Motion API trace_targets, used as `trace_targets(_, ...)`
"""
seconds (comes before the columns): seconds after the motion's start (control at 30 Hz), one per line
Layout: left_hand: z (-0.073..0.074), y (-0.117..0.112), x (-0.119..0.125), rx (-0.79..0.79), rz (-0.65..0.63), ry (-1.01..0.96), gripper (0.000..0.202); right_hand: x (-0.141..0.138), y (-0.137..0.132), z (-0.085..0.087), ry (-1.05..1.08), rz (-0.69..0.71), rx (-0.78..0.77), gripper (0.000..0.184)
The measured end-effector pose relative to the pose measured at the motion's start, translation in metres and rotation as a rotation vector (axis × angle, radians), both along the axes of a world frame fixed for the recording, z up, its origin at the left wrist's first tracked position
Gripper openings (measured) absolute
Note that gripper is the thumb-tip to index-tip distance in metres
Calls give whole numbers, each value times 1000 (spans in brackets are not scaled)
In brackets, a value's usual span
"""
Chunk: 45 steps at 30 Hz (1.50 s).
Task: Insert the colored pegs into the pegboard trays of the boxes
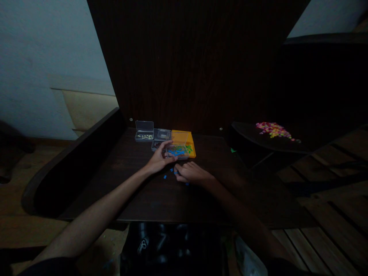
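Observation:
My left hand (160, 158) grips the left side of a clear plastic box (185, 155) with blue pieces (176, 152) inside, its lid tilted up. Just below it, my right hand (189, 172) has its fingers curled together low over the dark tabletop, at a small blue piece (175, 173). Whether that piece is pinched or only touched is hard to see. Loose blue pieces (165, 177) lie to the left of the right hand, and one more shows under its lower edge. Behind the held box sits an orange tray (193, 143) with green pieces (188, 148).
An open clear box (144, 136) with pale pieces stands at the back left, beside another clear case (163, 134). On a dark surface to the right lies a pile of pink and yellow beads (273, 130). A raised dark side panel (74, 153) borders the left.

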<state>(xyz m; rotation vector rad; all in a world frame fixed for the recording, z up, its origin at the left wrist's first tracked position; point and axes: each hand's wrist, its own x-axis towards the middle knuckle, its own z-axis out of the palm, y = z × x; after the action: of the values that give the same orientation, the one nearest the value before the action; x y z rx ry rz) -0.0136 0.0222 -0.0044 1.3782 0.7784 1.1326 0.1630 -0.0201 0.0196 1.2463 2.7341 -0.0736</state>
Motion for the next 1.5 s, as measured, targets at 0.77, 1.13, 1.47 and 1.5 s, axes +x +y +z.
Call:
trace_targets(0.77, 3, -10, 5, -5, -188, -30, 74, 8, 44, 48, 362, 58, -141, 16)
trace_targets(1.13, 0, -15, 7, -20, -242, -1, 75, -1, 48, 43, 275, 74, -208, 15)
trace_targets(1.47, 2, -12, 6, -26, -259, -73, 74, 7, 44, 44, 362, 133, -62, 20)
trace_targets(1.5, 2, -11, 6, -29, -260, -72, 74, 7, 44, 44, 367, 139, -60, 20)
